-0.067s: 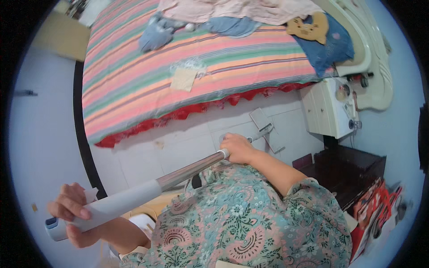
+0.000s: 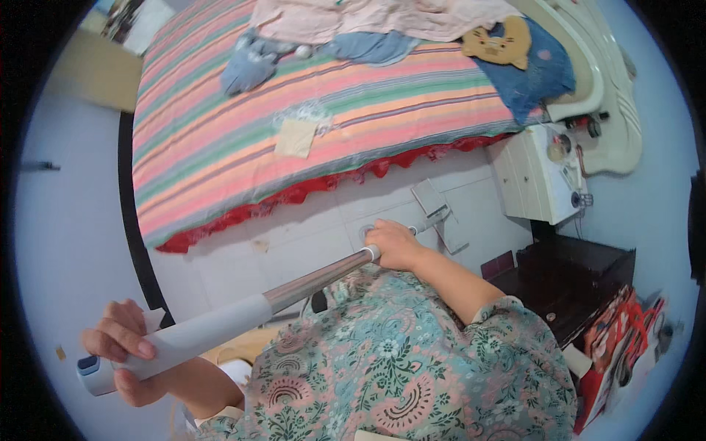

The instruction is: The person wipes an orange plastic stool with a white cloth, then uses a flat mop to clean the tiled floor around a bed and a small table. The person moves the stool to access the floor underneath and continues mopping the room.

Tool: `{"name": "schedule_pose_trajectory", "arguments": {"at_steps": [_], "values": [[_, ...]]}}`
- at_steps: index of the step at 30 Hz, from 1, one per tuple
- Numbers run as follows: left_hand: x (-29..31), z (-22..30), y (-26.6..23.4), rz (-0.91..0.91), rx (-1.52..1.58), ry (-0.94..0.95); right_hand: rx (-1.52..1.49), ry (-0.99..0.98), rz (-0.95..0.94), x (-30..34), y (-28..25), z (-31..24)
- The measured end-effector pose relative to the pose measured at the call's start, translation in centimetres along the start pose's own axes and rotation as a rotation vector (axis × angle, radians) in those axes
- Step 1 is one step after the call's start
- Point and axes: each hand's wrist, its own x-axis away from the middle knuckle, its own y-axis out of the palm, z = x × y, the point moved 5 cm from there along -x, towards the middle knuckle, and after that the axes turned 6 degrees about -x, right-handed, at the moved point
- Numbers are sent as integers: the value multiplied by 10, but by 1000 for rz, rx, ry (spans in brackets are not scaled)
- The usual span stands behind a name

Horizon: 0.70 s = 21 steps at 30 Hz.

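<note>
My left grip (image 2: 122,339) clasps the flat mop (image 2: 213,325) near its white handle's end. My right grip (image 2: 395,244) wraps the pole (image 2: 312,282) farther down, toward the mop head (image 2: 429,197).

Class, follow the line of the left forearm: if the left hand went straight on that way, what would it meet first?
Probably the pale bluish upright surface on the picture's left; the left hand, around the white handle, points that way, though depth is unclear here.
</note>
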Motion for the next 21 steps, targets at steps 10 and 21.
{"name": "schedule_pose_trajectory", "arguments": {"at_steps": [10,21], "values": [[-29,-48,172,-549,160,49,-6,361,465,75,-85,135],[18,-92,259,-1307,122,-61,54,798,805,129,-46,212]]}}
